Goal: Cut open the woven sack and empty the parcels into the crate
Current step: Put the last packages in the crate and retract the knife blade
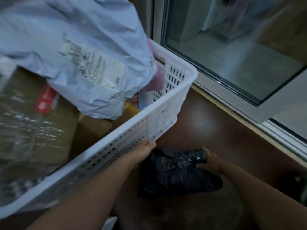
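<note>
Head | right hand grips black parcel | left hand open against crate

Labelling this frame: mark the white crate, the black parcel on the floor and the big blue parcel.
white crate [166, 112]: head view, on its near perforated side wall.
black parcel [177, 173]: head view, on its crumpled middle.
blue parcel [79, 47]: head view, on its wrinkled upper face.

Hands on black parcel beside crate
</note>
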